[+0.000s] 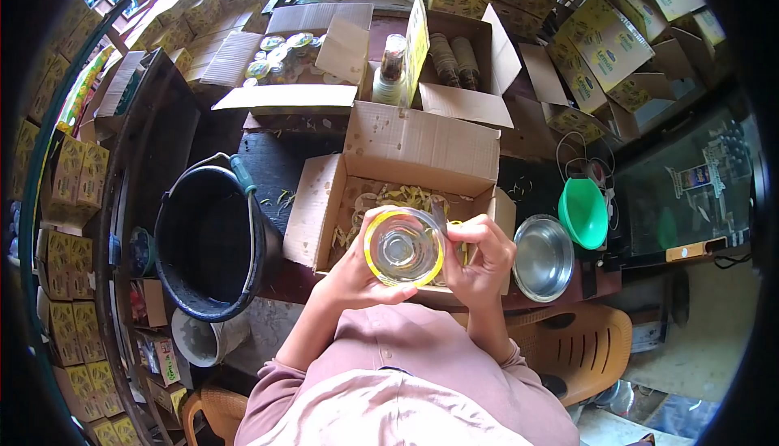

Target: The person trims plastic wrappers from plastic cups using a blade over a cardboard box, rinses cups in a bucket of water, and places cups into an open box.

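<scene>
Left grip (354,277) holds cup (399,249) — plastic, perhaps.

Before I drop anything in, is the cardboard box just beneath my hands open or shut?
The cardboard box is open: its flaps are spread outward, and yellow scraps show inside it.

Bare hands (349,275) go with mauve sleeves (277,393) at seven and five o'clock, a matching top (398,334) with a small button (385,355), and creased, paler pink cloth (398,409) at six o'clock.
</scene>
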The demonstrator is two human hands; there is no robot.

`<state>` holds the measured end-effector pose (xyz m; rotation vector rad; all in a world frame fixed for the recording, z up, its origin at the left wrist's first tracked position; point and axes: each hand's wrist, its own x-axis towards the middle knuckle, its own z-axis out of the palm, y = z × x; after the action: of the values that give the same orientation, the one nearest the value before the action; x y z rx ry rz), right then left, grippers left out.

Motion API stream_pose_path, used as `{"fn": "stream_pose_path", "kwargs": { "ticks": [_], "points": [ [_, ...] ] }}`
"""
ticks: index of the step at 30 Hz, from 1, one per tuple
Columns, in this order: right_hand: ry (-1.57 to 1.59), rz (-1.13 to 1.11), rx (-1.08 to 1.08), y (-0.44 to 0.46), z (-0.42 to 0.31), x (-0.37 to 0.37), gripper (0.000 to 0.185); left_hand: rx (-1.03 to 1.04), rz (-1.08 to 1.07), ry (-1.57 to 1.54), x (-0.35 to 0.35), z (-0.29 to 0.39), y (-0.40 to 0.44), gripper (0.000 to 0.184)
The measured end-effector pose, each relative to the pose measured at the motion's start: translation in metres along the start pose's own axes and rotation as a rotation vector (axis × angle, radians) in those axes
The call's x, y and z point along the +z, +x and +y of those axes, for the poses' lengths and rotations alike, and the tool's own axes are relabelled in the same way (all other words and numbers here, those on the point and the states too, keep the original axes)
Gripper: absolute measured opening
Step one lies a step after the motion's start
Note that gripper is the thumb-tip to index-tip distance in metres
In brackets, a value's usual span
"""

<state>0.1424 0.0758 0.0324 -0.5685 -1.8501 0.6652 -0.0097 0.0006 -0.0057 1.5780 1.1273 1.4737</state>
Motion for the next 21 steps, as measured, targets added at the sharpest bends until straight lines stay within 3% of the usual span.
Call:
{"fn": "stream_pose_path", "kwargs": {
  "ticks": [12,15,21],
  "points": [
    [0.074,-0.067,0.037,0.001,0.006,-0.006,0.017,-0.076,-0.084,-0.102,-0.004,0.000,0.001,0.077],
    [0.099,-0.080,0.063,-0.001,0.006,-0.007,0.017,-0.115,-0.024,-0.278,-0.002,-0.003,0.000,0.079],
    [0.108,-0.051,0.102,-0.003,0.003,-0.004,0.016,-0.027,-0.020,-0.136,-0.002,-0.046,-0.016,0.089]
  ]
}}
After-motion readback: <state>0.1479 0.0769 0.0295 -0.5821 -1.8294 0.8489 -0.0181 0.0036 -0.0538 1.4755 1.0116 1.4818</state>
